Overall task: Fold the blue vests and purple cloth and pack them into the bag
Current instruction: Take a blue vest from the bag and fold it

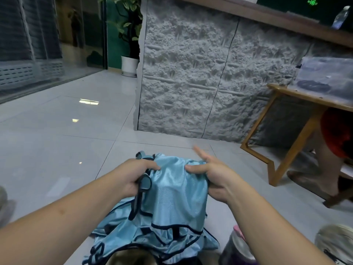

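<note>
Vest (172, 190): held up at 6 o'clock, above the floor (57, 131), hem trailing low.
L hand (133, 176): clenched on strap edge.
R hand (210, 175): pinched top hem, 2 fingers loose.
Feel: prob. light, slick, floppy; grip by shoulders.

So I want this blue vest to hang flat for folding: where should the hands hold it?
Hold the blue vest along its top edge, from above, one hand at each corner. The left hand and right hand already pinch bunched fabric there, the rest draping down; sliding them outward would probably spread it flat.
</note>
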